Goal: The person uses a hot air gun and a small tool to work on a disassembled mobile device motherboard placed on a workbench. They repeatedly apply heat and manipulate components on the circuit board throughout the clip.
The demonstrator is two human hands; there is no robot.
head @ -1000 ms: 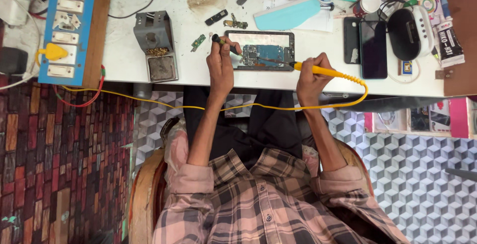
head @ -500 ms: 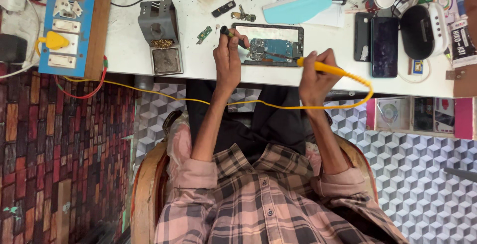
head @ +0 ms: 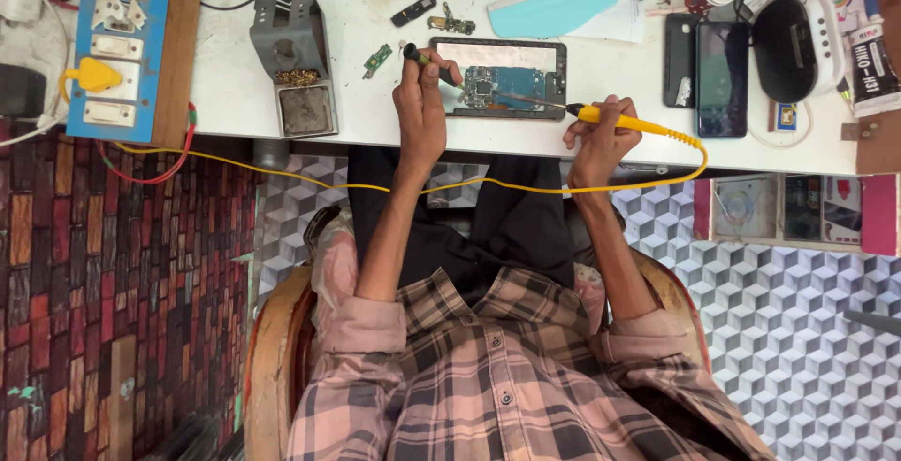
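Observation:
An opened phone (head: 502, 81) with its blue circuit board exposed lies on the white table (head: 235, 95) in front of me. My left hand (head: 424, 104) rests on the phone's left edge and grips a thin dark tool (head: 430, 60) pointed at the board. My right hand (head: 601, 132) holds a yellow-handled soldering iron (head: 619, 121); its metal tip reaches left onto the circuit board. The iron's yellow cord (head: 450, 186) loops under the table edge toward the left.
A grey soldering-iron stand (head: 291, 67) sits left of the phone. A blue switch board (head: 117, 43) with a yellow plug is at far left. Two dark phones (head: 709, 62), a black-and-white device (head: 798, 34), a teal case (head: 554, 6) and small parts lie around.
The view shifted slightly. My left hand moved a little right over the phone's edge, and the iron's tip now reaches further onto the board.

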